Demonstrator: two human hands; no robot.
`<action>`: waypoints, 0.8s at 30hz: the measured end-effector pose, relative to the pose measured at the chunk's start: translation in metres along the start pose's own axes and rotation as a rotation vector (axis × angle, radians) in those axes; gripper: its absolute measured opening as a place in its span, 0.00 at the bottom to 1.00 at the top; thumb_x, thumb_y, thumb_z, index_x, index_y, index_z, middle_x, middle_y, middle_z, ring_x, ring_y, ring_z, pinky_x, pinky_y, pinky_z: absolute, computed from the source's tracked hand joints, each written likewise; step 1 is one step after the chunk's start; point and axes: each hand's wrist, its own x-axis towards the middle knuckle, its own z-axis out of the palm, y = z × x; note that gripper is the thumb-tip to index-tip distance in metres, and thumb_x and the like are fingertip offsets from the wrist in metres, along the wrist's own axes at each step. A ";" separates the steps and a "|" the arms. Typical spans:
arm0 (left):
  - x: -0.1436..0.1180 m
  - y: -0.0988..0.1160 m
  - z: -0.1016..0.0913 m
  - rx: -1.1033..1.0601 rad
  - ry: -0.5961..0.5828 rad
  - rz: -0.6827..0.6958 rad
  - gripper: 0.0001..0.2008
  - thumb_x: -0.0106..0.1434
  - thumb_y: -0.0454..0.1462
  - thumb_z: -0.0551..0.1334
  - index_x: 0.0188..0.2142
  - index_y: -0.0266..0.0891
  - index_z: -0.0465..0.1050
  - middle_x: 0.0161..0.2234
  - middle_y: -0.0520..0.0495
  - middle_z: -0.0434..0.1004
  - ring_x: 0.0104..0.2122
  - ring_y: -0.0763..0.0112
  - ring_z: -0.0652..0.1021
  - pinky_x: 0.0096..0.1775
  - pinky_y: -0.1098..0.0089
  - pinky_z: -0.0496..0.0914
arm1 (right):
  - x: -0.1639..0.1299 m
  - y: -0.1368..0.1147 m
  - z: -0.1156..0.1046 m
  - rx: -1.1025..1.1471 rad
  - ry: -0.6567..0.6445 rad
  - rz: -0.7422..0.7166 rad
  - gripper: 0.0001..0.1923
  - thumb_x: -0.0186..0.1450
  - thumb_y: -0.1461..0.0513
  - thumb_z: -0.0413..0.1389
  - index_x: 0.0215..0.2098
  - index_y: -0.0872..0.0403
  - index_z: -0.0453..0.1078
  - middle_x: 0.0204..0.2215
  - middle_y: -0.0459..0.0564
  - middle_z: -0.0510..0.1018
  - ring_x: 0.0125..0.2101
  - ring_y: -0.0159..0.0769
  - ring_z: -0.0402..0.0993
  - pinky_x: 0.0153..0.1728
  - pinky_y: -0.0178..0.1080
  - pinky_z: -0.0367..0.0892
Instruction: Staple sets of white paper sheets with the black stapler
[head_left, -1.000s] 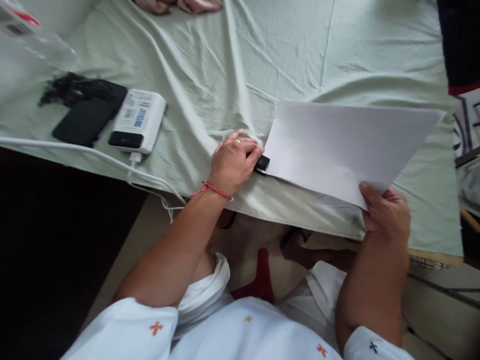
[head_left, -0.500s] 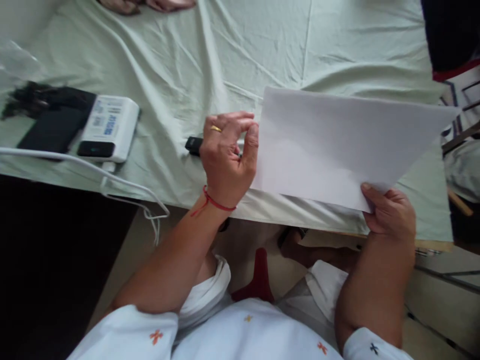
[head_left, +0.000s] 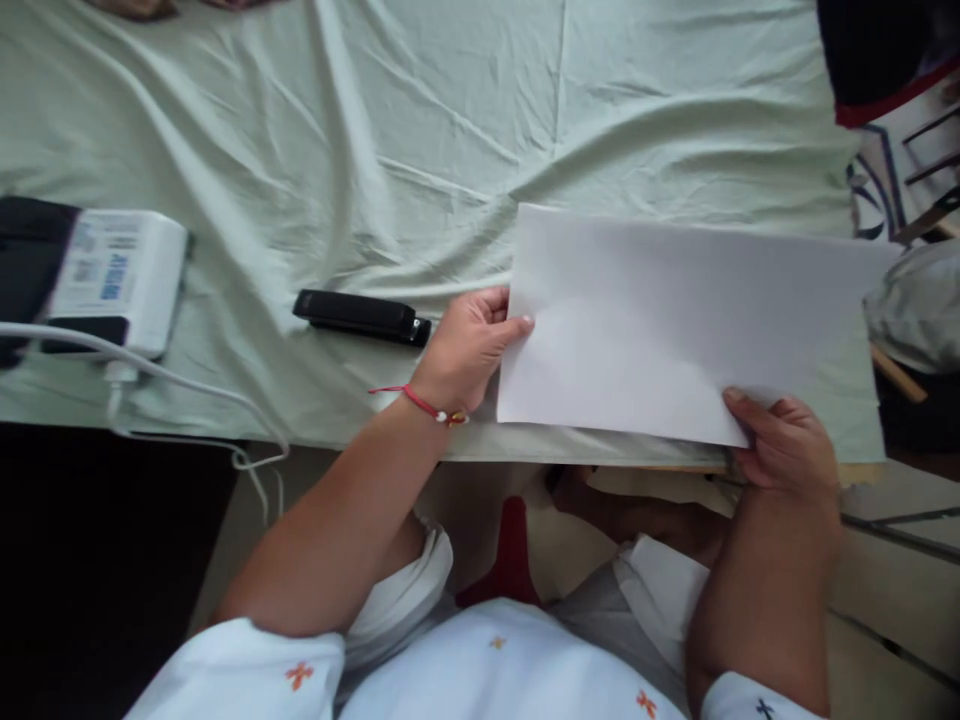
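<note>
White paper (head_left: 645,320) is held between my two hands above the cloth near the table's front edge. Whether it is one sheet or a stack I cannot tell. My left hand (head_left: 469,345) pinches its left edge, thumb on top and fingers behind. At the lower right corner, my right hand (head_left: 784,435) grips it with the thumb on the upper face and the other fingers underneath. A black stapler (head_left: 360,315) lies on the cloth just left of my left hand, not touched by the fingers as far as I see.
A pale green cloth (head_left: 450,120) with wrinkles covers the table. To the left sits a white power bank (head_left: 124,280) with a white cable (head_left: 202,385) hanging over the front edge. A black object (head_left: 26,250) lies beside it. Below, a red stool (head_left: 510,550) shows between my legs.
My left hand has turned and come onto the paper's left edge, pinching it. The stapler, mostly hidden behind that hand before, now shows whole. The view has shifted somewhat.
</note>
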 end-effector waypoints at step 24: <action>-0.007 0.008 -0.013 0.019 0.001 -0.099 0.26 0.45 0.52 0.87 0.29 0.41 0.79 0.23 0.54 0.74 0.22 0.75 0.67 0.22 0.73 0.60 | 0.004 0.013 0.025 0.165 0.081 -0.295 0.25 0.42 0.54 0.81 0.34 0.54 0.80 0.37 0.52 0.89 0.37 0.42 0.85 0.45 0.46 0.83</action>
